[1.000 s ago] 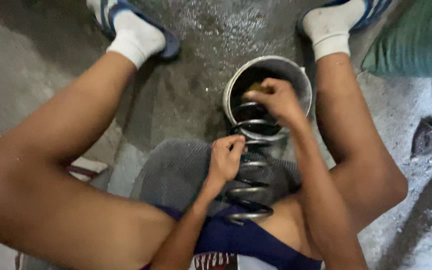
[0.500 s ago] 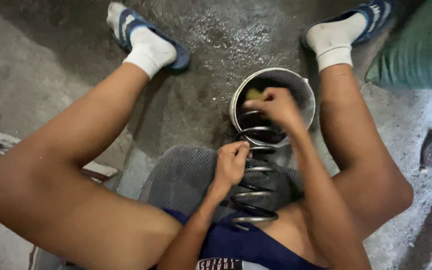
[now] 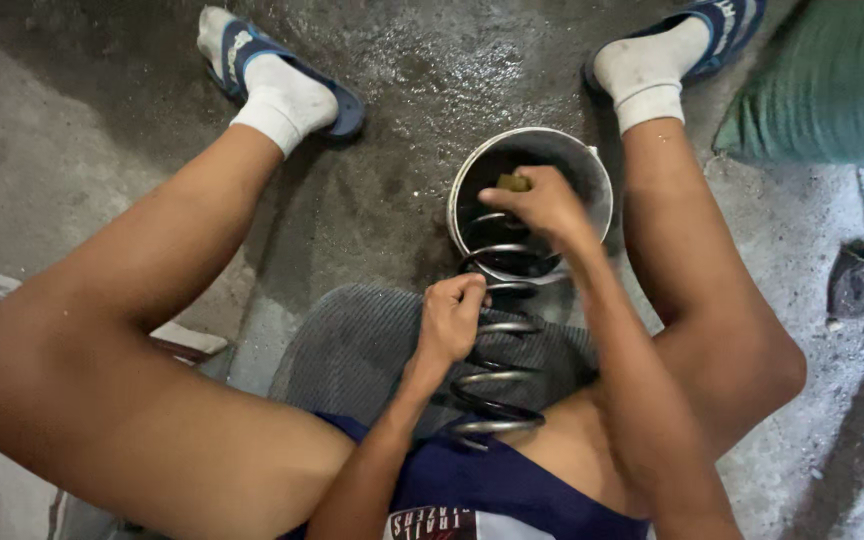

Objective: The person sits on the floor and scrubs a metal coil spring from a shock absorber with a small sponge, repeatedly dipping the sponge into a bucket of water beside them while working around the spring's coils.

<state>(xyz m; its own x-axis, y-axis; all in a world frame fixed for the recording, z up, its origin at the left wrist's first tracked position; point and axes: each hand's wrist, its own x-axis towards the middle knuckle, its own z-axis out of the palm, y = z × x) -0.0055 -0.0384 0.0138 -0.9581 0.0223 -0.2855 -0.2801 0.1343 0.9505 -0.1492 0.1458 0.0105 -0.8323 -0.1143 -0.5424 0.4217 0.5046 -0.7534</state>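
Centrally, a dark coil spring (image 3: 497, 340) lies between the knees, top end over the bucket (image 3: 462, 205) at 12 o'clock. Looks heavy, stiff, maybe slick; grip mid-coil. Left hand (image 3: 449, 318) clenches a coil; right hand (image 3: 544, 205) pinches a yellowish sponge (image 3: 512, 183).

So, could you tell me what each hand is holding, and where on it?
The left hand grips the dark coil spring around an upper coil. The right hand pinches a small yellowish pad over the pail.
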